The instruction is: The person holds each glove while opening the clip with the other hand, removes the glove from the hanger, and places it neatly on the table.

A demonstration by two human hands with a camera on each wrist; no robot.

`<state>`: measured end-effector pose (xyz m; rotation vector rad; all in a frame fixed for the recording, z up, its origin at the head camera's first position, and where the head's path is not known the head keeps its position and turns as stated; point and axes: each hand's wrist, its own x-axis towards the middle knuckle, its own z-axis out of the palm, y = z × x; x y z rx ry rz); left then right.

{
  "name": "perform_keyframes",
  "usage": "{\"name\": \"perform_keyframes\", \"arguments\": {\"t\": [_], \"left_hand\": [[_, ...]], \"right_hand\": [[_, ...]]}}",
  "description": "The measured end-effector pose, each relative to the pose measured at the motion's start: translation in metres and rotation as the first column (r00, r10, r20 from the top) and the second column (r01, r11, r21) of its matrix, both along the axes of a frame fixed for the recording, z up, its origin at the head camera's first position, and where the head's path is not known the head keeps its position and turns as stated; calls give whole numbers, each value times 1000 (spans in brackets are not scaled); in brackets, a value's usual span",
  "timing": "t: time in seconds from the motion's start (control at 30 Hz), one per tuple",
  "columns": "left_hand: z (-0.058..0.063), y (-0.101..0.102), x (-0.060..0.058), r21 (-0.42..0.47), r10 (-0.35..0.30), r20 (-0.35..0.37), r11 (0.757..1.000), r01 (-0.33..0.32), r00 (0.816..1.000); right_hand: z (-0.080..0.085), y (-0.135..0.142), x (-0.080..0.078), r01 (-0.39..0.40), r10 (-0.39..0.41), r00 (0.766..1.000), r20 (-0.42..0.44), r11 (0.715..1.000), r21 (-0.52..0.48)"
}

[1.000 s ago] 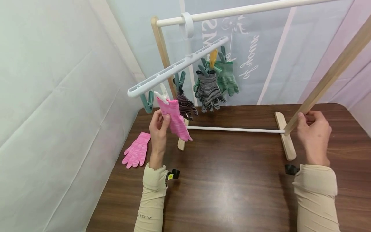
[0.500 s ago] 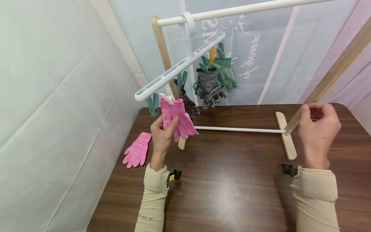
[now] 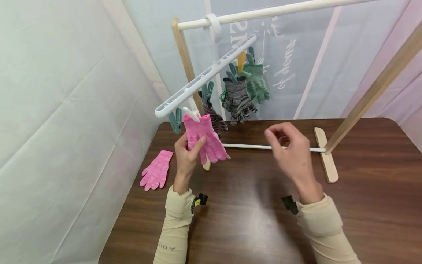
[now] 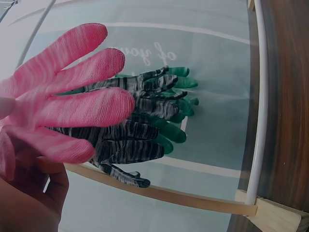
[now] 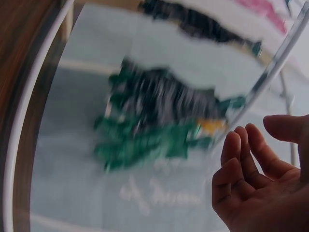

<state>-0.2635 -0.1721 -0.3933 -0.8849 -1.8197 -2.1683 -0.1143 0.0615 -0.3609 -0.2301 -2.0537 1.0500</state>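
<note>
At far left, a loose pink knit glove [image 3: 155,171] is lying flat on the dark wood-grain tabletop [image 3: 230,205]. To its right, the left hand [image 3: 186,157] is pinching a clipped pink glove [image 3: 212,143], thumb in front; this glove is hanging from a white clothespin [image 3: 192,114], its long axis running downward and slanting right. The left hand is evidently the nearer one. Above, a slotted plastic hanger [image 3: 201,79] is sloping up toward the rear. Further right, striped grey-black gloves [image 3: 239,97] and ribbed-looking green gloves [image 3: 258,86] are dangling. The right hand [image 3: 293,156] is hovering well right of the clipped pink glove, fingers loosely bent, holding nothing. Beyond it, a smooth wooden post [image 3: 372,91] is leaning rightward.
</note>
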Motion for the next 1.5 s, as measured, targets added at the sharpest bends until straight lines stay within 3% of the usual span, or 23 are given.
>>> {"name": "perform_keyframes", "arguments": {"t": [0.13,0.3,0.47,0.63,0.87,1.07,1.33,1.5], "left_hand": [[-3,-4,3,-9,45,12,999,-45,999],[-5,-8,5,-11,74,7,997,-74,997],[-4,-8,6,-22,58,-6,998,-58,998],[-3,-5,7,-39,18,-30,999,-19,999],[-4,-1,9,-60,-6,-32,998,4,999],[-3,-1,10,-78,-67,-16,995,65,998],[-2,-3,6,-97,-117,9,988,117,993],[-2,-18,-4,-220,-118,109,965,140,987]], "right_hand": [[6,-27,-9,-121,121,992,-33,993,9],[24,-55,-25,-259,258,965,-41,966,-14],[41,-78,-40,-356,355,934,-38,934,-37],[51,-94,-53,-400,399,916,-44,916,-18],[57,-108,-67,-425,424,905,-32,905,-24],[57,-110,-71,-368,368,928,-49,930,22],[55,-107,-73,-291,310,934,-180,949,123],[56,-108,-73,-249,281,929,-239,956,156]]}}
